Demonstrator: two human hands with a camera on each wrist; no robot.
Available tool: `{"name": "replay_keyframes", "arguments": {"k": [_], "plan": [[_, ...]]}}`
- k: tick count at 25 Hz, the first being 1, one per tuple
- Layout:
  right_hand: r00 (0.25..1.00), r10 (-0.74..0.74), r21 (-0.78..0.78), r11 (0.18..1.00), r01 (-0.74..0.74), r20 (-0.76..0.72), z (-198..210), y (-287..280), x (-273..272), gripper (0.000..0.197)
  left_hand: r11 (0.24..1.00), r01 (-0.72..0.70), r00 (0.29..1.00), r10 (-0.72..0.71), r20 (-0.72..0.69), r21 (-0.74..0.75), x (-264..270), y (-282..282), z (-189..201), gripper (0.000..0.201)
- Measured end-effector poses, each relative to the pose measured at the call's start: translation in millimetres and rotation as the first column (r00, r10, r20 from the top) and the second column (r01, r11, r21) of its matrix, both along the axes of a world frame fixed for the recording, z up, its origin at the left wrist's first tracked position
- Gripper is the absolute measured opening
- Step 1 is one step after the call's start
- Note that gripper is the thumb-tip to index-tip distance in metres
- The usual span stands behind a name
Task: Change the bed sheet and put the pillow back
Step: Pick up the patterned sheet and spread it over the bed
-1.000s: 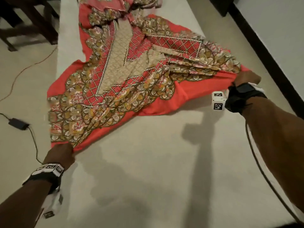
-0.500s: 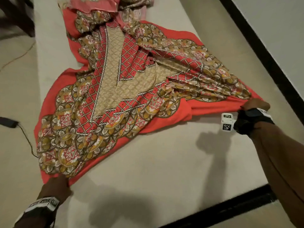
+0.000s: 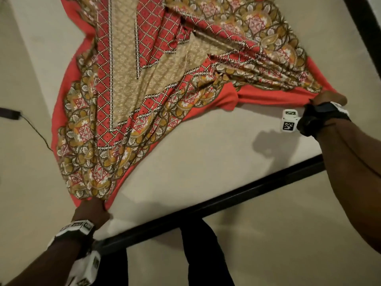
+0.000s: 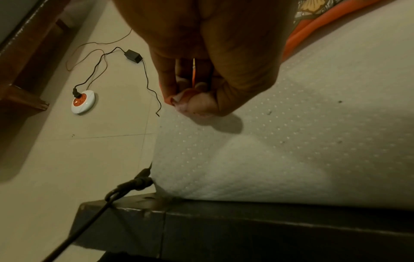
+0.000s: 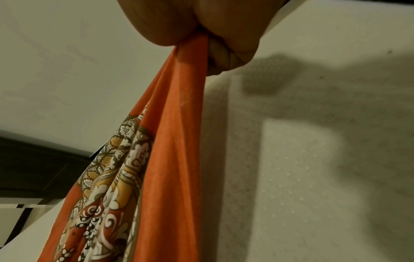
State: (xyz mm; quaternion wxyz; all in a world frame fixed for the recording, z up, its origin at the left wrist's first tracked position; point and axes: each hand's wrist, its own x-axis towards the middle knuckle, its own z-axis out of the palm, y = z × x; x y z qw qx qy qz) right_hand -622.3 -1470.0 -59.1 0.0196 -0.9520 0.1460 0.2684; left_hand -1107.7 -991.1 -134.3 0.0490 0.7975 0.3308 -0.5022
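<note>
Sheet (image 3: 132,83) corners in both fists (mattress (image 3: 206,162) bare)

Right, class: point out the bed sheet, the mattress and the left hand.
bed sheet (image 3: 123,85), head view, on its beige middle panel.
mattress (image 3: 206,162), head view, on its bare top.
left hand (image 3: 90,211), head view, on its back.

One patterned red bed sheet (image 3: 127,96) lies on one bare white mattress (image 3: 206,162); two hands, the left hand (image 3: 90,211) and the right hand (image 3: 329,98), each grip a corner of it; two wrist-worn cameras with marker tags are strapped on, one per arm; one black bed frame (image 3: 226,201) edges the mattress; on the tiled floor sit one black power adapter (image 4: 133,55) and one round white-and-orange extension socket (image 4: 83,101); two dark-trousered legs stand below.
</note>
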Motion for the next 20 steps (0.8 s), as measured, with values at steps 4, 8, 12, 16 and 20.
{"name": "replay_keyframes", "arguments": {"k": [4,8,12,16,20], "plan": [[0.998,0.06,-0.001,0.998,-0.06,0.019,3.4,-6.2,-15.6,0.041,1.0,0.008,1.0,-0.009,-0.015,-0.028,-3.8,-16.1,-0.2,0.032],[0.996,0.086,-0.044,0.995,-0.085,0.011,3.4,-5.7,-22.1,0.041,0.999,-0.002,1.0,0.001,-0.019,-0.049,-6.3,-23.1,-2.5,0.022],[0.991,0.133,-0.044,0.99,-0.133,-0.02,4.3,-9.6,-29.1,0.036,1.0,-0.002,1.0,0.002,0.002,-0.029,-7.5,-33.2,-4.4,0.026],[0.982,0.173,-0.077,0.981,-0.179,-0.079,0.8,-10.2,-36.8,0.045,0.999,-0.029,1.0,0.029,0.0,-0.034,-8.6,-37.7,-4.9,0.035],[0.979,0.174,-0.092,0.979,-0.184,-0.106,-3.8,-9.6,-38.0,0.048,0.997,-0.076,0.997,0.076,0.033,-0.012,-9.5,-40.2,-3.3,0.036]]}}
